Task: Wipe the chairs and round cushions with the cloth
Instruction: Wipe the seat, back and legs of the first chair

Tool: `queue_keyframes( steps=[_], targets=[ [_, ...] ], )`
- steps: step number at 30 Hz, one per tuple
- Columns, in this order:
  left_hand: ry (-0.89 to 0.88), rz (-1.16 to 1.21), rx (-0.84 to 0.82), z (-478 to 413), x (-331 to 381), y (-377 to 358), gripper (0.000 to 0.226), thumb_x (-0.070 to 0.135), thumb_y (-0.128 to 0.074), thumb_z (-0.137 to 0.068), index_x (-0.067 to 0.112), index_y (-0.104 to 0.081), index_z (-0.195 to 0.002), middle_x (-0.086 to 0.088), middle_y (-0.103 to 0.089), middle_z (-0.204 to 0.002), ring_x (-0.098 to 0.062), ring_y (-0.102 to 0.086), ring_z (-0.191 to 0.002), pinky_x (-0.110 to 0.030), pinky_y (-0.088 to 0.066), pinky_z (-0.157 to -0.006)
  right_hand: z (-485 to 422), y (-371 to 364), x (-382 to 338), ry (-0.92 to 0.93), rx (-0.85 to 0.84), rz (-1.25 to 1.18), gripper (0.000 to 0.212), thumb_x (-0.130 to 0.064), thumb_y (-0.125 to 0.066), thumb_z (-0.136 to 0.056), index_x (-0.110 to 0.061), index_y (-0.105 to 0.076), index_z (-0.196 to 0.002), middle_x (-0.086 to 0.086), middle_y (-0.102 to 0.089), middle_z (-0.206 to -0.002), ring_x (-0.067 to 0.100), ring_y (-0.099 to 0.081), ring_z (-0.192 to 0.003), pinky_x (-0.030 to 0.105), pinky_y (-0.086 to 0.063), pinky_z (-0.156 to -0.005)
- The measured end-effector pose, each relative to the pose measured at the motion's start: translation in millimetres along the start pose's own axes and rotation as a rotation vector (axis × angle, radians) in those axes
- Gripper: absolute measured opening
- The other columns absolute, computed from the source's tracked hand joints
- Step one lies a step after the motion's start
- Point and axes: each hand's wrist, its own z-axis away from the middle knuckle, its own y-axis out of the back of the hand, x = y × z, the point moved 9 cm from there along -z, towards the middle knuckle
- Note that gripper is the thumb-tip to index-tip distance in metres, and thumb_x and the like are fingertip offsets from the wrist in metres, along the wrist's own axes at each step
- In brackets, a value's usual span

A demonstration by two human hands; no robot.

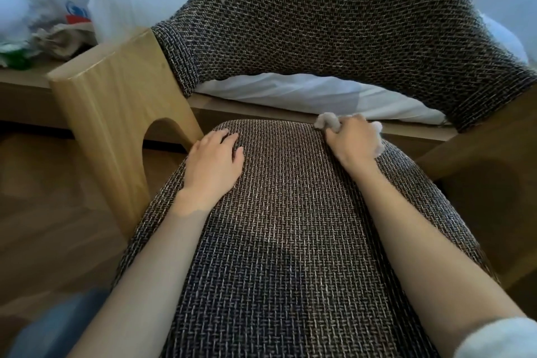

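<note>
Seat cushion (290, 227) nearest; cloth (327, 122) bunched inside right hand (353, 139) grip, far edge.

We have both hands on the seat (290, 227), before the backrest (334, 23).
Our left hand (213, 163) lies on its far left part, our right hand (353, 141) at its far right edge, holding the cloth (328, 122). The wooden arm (116, 90) stands left of the seat, bedding (305, 93) behind it, bags (43, 9) far left.
</note>
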Motion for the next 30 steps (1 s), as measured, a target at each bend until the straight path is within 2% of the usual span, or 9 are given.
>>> queue_keyframes(
  steps=[5, 8, 12, 15, 20, 22, 24, 27, 30],
  targets=[
    [0.001, -0.014, -0.008, -1, 2, 0, 0.047, 0.033, -0.037, -0.101, 0.015, -0.042, -0.144, -0.006, -0.037, -0.151, -0.023, -0.031, -0.140, -0.041, -0.024, -0.116, 61, 2, -90, 0.298, -0.134, -0.257, 0.033, -0.037, -0.044, -0.098, -0.016, -0.066, -0.112, 0.011, -0.060, -0.114, 0.028, -0.061, -0.093, 0.032, -0.046, -0.067],
    [-0.005, -0.021, -0.010, 0, 3, 0, 0.047, 0.033, -0.036, -0.101, 0.014, -0.041, -0.144, -0.006, -0.037, -0.151, -0.024, -0.030, -0.140, -0.041, -0.023, -0.117, 72, 8, -87, 0.381, -0.085, -0.255, 0.029, -0.039, -0.052, -0.095, -0.019, -0.066, -0.111, 0.007, -0.062, -0.110, 0.026, -0.060, -0.093, 0.030, -0.045, -0.065],
    [-0.017, -0.028, -0.029, 0, 4, -1, 0.047, 0.033, -0.034, -0.102, 0.014, -0.040, -0.145, -0.007, -0.036, -0.152, -0.024, -0.029, -0.141, -0.042, -0.023, -0.117, 38, 20, -9, 0.219, 0.012, -0.048, 0.028, -0.037, -0.056, -0.090, -0.018, -0.067, -0.109, 0.011, -0.062, -0.109, 0.029, -0.060, -0.095, 0.029, -0.038, -0.065],
    [-0.012, -0.029, -0.034, 0, 4, -1, 0.047, 0.033, -0.034, -0.102, 0.014, -0.040, -0.145, -0.007, -0.035, -0.152, -0.024, -0.029, -0.141, -0.042, -0.023, -0.117, 16, 31, 55, 0.033, 0.046, 0.053, 0.033, -0.038, -0.057, -0.087, -0.015, -0.067, -0.109, 0.014, -0.059, -0.111, 0.036, -0.055, -0.103, 0.038, -0.044, -0.071],
    [-0.020, -0.024, -0.033, 2, 5, -1, 0.047, 0.033, -0.034, -0.102, 0.015, -0.039, -0.145, -0.008, -0.034, -0.152, -0.025, -0.028, -0.141, -0.043, -0.022, -0.117, 9, 30, 87, -0.167, 0.014, -0.056, 0.042, -0.048, -0.047, -0.088, -0.017, -0.069, -0.106, 0.016, -0.062, -0.108, 0.039, -0.058, -0.101, 0.040, -0.045, -0.077],
    [-0.018, -0.025, -0.041, 2, 5, -2, 0.047, 0.033, -0.033, -0.102, 0.015, -0.039, -0.145, -0.008, -0.034, -0.153, -0.025, -0.028, -0.142, -0.043, -0.022, -0.117, 17, 31, 74, -0.186, 0.012, -0.102, 0.040, -0.048, -0.050, -0.088, -0.017, -0.070, -0.102, 0.015, -0.065, -0.103, 0.039, -0.060, -0.099, 0.040, -0.047, -0.077],
    [-0.012, -0.029, -0.044, 1, 5, -2, 0.047, 0.033, -0.033, -0.102, 0.015, -0.038, -0.145, -0.008, -0.034, -0.153, -0.026, -0.027, -0.142, -0.043, -0.021, -0.117, 34, 31, 40, -0.121, -0.006, -0.156, 0.039, -0.047, -0.051, -0.089, -0.015, -0.070, -0.099, 0.013, -0.066, -0.096, 0.036, -0.061, -0.098, 0.040, -0.049, -0.079],
    [-0.014, -0.034, -0.044, 1, 5, -2, 0.047, 0.032, -0.033, -0.102, 0.015, -0.039, -0.145, -0.009, -0.035, -0.152, -0.027, -0.028, -0.141, -0.044, -0.022, -0.117, 79, 23, -43, 0.087, -0.091, -0.313, 0.041, -0.051, -0.047, -0.090, -0.017, -0.071, -0.093, -0.001, -0.060, -0.082, 0.026, -0.060, -0.095, 0.036, -0.053, -0.071],
    [-0.021, -0.038, -0.043, 1, 5, -3, 0.047, 0.032, -0.034, -0.101, 0.016, -0.039, -0.145, -0.009, -0.034, -0.153, -0.028, -0.028, -0.141, -0.044, -0.022, -0.117, 113, 21, -102, 0.282, -0.116, -0.367, 0.038, -0.051, -0.049, -0.089, -0.021, -0.070, -0.098, 0.001, -0.060, -0.088, 0.025, -0.058, -0.089, 0.039, -0.055, -0.064]
  ],
)
